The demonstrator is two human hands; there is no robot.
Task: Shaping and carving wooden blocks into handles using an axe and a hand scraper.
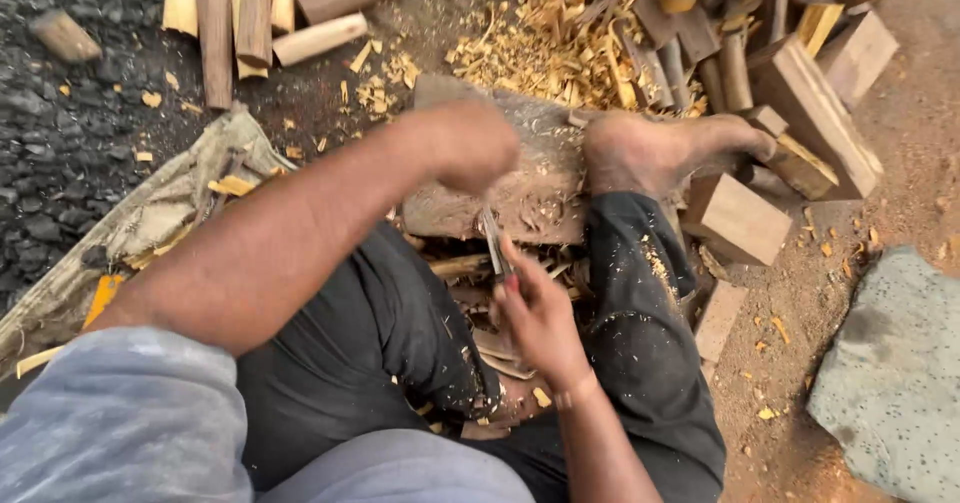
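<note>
Nearest you, your right hand sits low between your knees, its grip closed around the lower end of a thin metal blade that stands nearly upright, its upper end resting against the near edge of the wooden chopping block. Your black trousers hem the hand in on both sides, so there is little room to swing sideways; curled shavings lie on the ground under your wrist. Your left hand is above the block, blurred, and looks clenched into a fist, but you cannot tell what it holds, if anything. Your bare foot presses on the block's right end, toes reaching its far right edge. Just right of the foot, squared timber blocks crowd close, and beyond them the dirt floor opens toward a grey stone slab at the right. To your left, a worn sack lies along the edge of black gravel. Farthest off, a heap of pale wood chips and split sticks borders the block's far side.
</note>
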